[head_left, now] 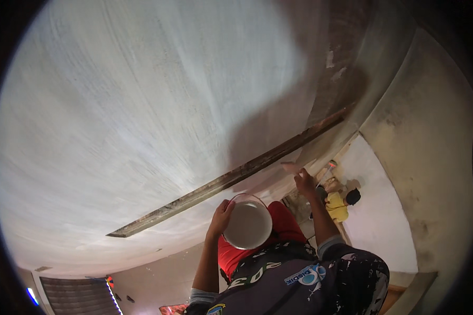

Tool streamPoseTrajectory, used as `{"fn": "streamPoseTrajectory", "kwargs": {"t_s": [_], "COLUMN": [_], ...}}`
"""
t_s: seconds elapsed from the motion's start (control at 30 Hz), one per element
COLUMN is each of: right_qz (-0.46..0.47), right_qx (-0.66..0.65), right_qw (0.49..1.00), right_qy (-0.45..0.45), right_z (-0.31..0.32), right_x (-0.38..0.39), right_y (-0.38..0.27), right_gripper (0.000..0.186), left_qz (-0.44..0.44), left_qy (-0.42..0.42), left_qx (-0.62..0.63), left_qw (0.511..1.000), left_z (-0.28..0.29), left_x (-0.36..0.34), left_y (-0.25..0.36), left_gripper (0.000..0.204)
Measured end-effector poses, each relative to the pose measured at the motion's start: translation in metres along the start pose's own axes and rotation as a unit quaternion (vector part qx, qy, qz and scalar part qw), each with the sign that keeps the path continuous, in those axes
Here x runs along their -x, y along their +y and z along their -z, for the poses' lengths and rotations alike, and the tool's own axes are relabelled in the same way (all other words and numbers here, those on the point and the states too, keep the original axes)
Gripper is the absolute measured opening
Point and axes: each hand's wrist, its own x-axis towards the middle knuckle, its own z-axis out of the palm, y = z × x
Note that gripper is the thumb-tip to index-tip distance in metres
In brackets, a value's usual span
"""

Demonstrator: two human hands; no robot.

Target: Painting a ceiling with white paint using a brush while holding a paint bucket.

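Large wall (142, 105) across the upper and middle frame, pale whitish, streaked in long curved marks, with a broad dark shadow (268, 126) toward the upper right and a browner, patchy band beyond. Second wall (436, 126) down the right side, dull beige with dark smudges, and against its lower part a whitish area (381, 205) with a curved edge. Dark printed shirt (278, 283) at lower centre, grey at the sleeve ends. Long narrow strip (226, 181), dark and rough, slanting along the big wall from left of centre up toward the right. Brown slatted shutter (71, 296) at lower left, with a string of lights (113, 296) just beside. Red shorts (286, 223) above the shirt, partly behind the bowl (249, 198). Round bowl at lower centre, below the strip, with whitish contents (247, 226) inside. Person in a yellow top (337, 207) right of centre, well below, near an orange-ended tool (331, 164). Left hand (225, 215) closed on the bowl's left rim, fingers curled. Right hand (305, 182) right of centre, raised, fingers wrapped around a small brush (289, 167). Brush pale pinkish, pointing up and left, near the strip's right half; contact with the wall impossible to tell.
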Motion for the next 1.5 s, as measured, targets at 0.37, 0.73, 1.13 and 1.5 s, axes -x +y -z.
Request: {"fn": "streamPoseTrajectory", "kwargs": {"t_s": [0.37,0.73,1.13,1.5], "right_qz": [0.194,0.04,-0.167,0.216], "right_qx": [-0.158,-0.11,-0.538,0.051], "right_qw": [0.947,0.993,0.767,0.839], "right_qy": [0.201,0.005,-0.307,-0.497], "right_z": [0.061,-0.06,0.107,0.104], "right_x": [0.033,0.042,0.059,0.086], "right_y": [-0.118,-0.041,-0.122,-0.213], "right_gripper": [0.027,0.022,0.032,0.03], "left_qz": [0.005,0.003,0.013,0.045], "left_qy": [-0.008,-0.003,-0.01,-0.014], "left_qx": [0.006,-0.002,-0.04,0.007], "left_qw": [1.0,1.0,0.999,0.999], "left_z": [0.006,-0.004,0.004,0.001], "left_x": [-0.007,0.003,0.002,0.011], "left_y": [-0.006,0.011,0.024,0.022], "left_gripper": [0.039,0.041,0.046,0.043]}}
